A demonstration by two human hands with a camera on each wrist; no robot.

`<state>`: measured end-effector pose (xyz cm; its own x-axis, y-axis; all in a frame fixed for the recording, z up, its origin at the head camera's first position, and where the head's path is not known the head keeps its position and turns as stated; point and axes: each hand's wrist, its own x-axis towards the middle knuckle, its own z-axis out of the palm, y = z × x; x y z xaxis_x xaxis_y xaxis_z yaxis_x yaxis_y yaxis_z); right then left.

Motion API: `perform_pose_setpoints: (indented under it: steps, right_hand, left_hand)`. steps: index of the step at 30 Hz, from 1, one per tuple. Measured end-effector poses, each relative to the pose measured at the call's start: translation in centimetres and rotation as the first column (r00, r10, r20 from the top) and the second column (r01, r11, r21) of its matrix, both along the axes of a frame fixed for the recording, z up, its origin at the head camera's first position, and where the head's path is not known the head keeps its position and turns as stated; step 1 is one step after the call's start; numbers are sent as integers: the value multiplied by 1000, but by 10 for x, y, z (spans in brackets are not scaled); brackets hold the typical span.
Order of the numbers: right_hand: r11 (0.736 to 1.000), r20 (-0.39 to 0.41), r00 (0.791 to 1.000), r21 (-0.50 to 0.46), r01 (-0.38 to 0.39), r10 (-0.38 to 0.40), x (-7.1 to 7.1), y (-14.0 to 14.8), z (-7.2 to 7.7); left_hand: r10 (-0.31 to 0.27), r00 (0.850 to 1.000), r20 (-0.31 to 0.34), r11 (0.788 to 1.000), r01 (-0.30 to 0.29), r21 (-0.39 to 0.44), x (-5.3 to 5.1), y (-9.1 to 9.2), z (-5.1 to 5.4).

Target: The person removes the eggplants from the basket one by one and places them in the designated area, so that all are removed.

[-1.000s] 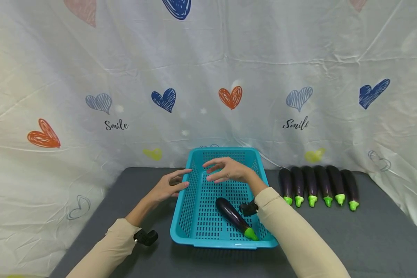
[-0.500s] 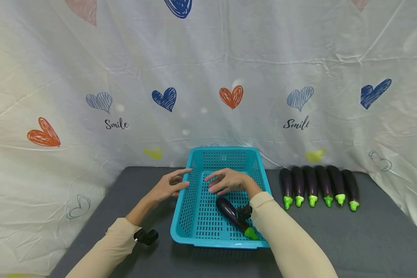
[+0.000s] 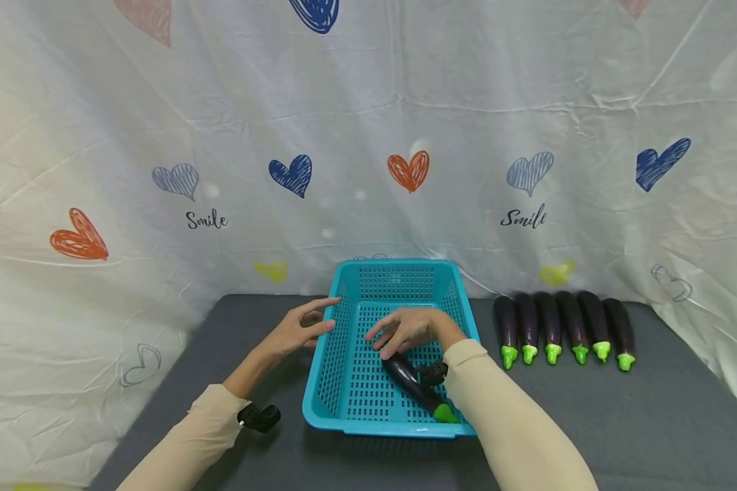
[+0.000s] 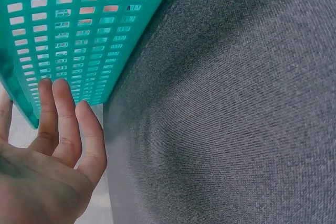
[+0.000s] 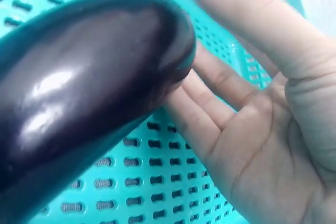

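Note:
A glossy dark purple eggplant [image 3: 407, 380] with a green cap lies slantwise on the bottom of a turquoise slotted plastic basket [image 3: 393, 429]. Over the basket, my right hand [image 3: 416, 326] is at the eggplant's rounded far end. In the right wrist view the thumb [image 5: 262, 19] is apart from the eggplant [image 5: 89, 72], while other fingers extend behind its tip; whether they touch it I cannot tell. Beside the basket's left wall, my left hand [image 3: 291, 334] has spread, slightly bent fingers. In the left wrist view its fingertips [image 4: 61, 85] are against or very near the slotted wall [image 4: 79, 40].
Several more eggplants [image 3: 549, 327] lie side by side in a row to the right of the basket, green caps toward me. Dark grey cloth [image 3: 589, 423] covers the table. Behind it hangs a white curtain [image 3: 344, 88] printed with hearts.
My right hand has come down and nearer, from above the basket's middle to the eggplant's far end. The left hand, the basket and the row of eggplants stay as they were.

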<state>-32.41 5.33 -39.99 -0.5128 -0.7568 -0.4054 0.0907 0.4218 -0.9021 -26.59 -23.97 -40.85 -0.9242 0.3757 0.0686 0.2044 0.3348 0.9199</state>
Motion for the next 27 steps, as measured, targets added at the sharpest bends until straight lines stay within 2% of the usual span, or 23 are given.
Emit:
perform_pose_setpoints:
  steps: [5, 11, 17, 21, 27]
  right_hand:
    - [999, 28, 1000, -34, 4, -3, 4, -1, 2]
    - [998, -5, 1000, -62, 21, -22, 6, -3, -1]
    - [987, -32, 993, -122, 106, -111, 1, -7, -11]
    - [970, -105, 972, -148, 193, -210, -4, -10, -20]
    - [932, -209, 913, -181, 315, -350, -7, -11, -25]
  left_hand:
    - [-7, 1000, -2, 1000, 7, 6, -1, -1, -1]
    - [-19, 1000, 9, 1000, 18, 16, -1, -2, -2]
    - [-12, 1000, 13, 1000, 12, 15, -2, -1, -2]
    - [-11, 1000, 15, 1000, 10, 14, -2, 0, -3]
    - [-14, 1000, 11, 1000, 14, 14, -3, -1, -5]
